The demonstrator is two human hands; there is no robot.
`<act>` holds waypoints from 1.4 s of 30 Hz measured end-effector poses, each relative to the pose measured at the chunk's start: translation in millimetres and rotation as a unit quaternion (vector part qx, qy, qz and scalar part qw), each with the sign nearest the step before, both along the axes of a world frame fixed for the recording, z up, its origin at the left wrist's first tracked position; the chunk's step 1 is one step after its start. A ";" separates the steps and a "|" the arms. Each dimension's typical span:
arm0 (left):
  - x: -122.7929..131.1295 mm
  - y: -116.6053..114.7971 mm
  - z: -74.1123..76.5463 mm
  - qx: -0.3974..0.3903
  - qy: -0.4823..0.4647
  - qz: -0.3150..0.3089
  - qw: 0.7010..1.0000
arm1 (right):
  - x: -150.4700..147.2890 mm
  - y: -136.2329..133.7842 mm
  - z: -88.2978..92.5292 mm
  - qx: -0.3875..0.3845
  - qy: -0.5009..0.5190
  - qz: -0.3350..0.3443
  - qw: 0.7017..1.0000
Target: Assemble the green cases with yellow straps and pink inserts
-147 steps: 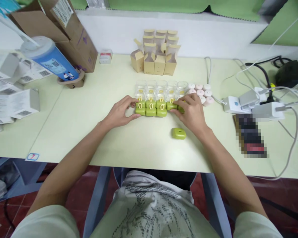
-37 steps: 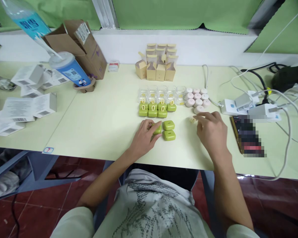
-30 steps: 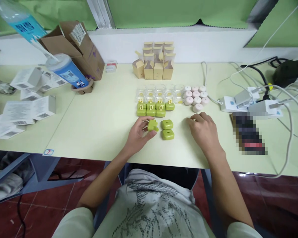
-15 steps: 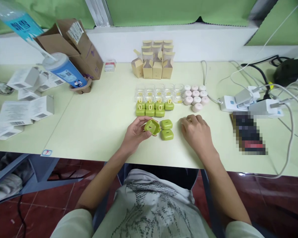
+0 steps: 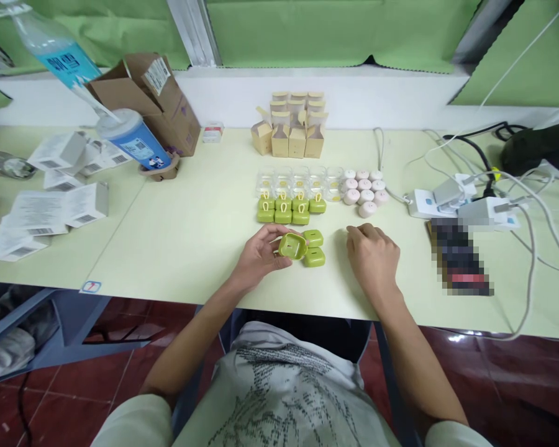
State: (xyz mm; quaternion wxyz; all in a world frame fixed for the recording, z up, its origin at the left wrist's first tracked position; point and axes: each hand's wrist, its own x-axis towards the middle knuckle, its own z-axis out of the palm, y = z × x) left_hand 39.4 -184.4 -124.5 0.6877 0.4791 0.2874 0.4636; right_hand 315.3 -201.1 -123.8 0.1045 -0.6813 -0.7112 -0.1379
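Observation:
My left hand (image 5: 259, 254) holds a small green case (image 5: 292, 246) just above the table, turned so its hollow side faces me. Two more green cases (image 5: 313, 248) lie flat right beside it. My right hand (image 5: 372, 257) rests on the table to their right, fingers curled, and whatever it pinches is hidden. Behind them stand several green cases with yellow loops (image 5: 284, 208), a row of clear plastic shells (image 5: 299, 182) and a cluster of pink round pieces (image 5: 366, 189).
Small tan cartons (image 5: 290, 124) stand at the back. A brown cardboard box (image 5: 156, 99), a blue-labelled bottle (image 5: 133, 141) and white leaflets (image 5: 51, 198) lie left. A power strip (image 5: 431, 202), cables and a dark phone-like object (image 5: 459, 261) lie right.
My left hand lifted one green case off the table and turned it over. My right hand drew back from the pink pieces toward the green cases.

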 end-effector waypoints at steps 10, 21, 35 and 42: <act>0.0 -1.3 6.6 -0.007 -0.015 -0.021 1.000 | 0.8 7.4 -1.8 -0.060 0.063 0.028 0.996; 2.6 -1.6 4.2 0.016 0.010 -0.024 1.000 | -33.3 -20.1 41.3 0.093 0.483 0.294 0.820; -0.7 -3.0 3.8 0.016 0.049 -0.037 0.998 | -50.3 -24.5 33.1 0.117 0.342 0.405 0.840; 1.3 -2.9 3.7 0.055 0.077 -0.022 0.995 | -49.4 -25.4 26.1 0.065 0.354 0.409 0.839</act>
